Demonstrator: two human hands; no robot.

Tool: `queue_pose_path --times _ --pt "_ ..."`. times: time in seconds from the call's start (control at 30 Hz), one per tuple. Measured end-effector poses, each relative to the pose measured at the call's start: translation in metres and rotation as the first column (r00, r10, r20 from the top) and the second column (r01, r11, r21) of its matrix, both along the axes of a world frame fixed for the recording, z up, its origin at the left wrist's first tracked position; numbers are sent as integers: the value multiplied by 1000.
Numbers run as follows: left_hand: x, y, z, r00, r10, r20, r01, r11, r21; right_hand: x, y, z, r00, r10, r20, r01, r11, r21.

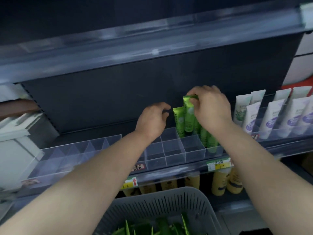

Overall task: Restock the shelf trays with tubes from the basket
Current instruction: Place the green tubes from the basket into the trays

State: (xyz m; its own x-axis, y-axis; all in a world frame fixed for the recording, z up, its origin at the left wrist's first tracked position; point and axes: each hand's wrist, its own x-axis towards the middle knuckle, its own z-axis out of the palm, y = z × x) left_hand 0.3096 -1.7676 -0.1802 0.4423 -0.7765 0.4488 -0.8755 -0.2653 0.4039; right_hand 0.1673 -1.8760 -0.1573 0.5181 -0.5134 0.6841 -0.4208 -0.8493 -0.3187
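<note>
My right hand [210, 107] pinches the flat top of a green tube [188, 114] that stands upright in a back cell of the clear divided shelf tray [174, 150]. Another green tube [179, 121] stands just left of it, and more green tubes [209, 139] fill the cells under my right wrist. My left hand [153, 118] hovers left of the tubes with loosely curled fingers and holds nothing. A grey slotted basket [152, 202] at the bottom holds several green tubes [169, 226].
A second clear tray [71, 150] lies on the shelf to the left. White and purple tubes [271, 116] stand in a tray to the right. Yellow bottles [220, 182] line the shelf below. White boxes [18, 131] sit at the far left.
</note>
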Motion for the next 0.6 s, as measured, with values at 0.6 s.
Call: queue_pose_path --times 0.6 --pt "-4 39 -15 999 -34 -35 35 999 12 34 -18 -16 838 -110 -535 112 993 -30"
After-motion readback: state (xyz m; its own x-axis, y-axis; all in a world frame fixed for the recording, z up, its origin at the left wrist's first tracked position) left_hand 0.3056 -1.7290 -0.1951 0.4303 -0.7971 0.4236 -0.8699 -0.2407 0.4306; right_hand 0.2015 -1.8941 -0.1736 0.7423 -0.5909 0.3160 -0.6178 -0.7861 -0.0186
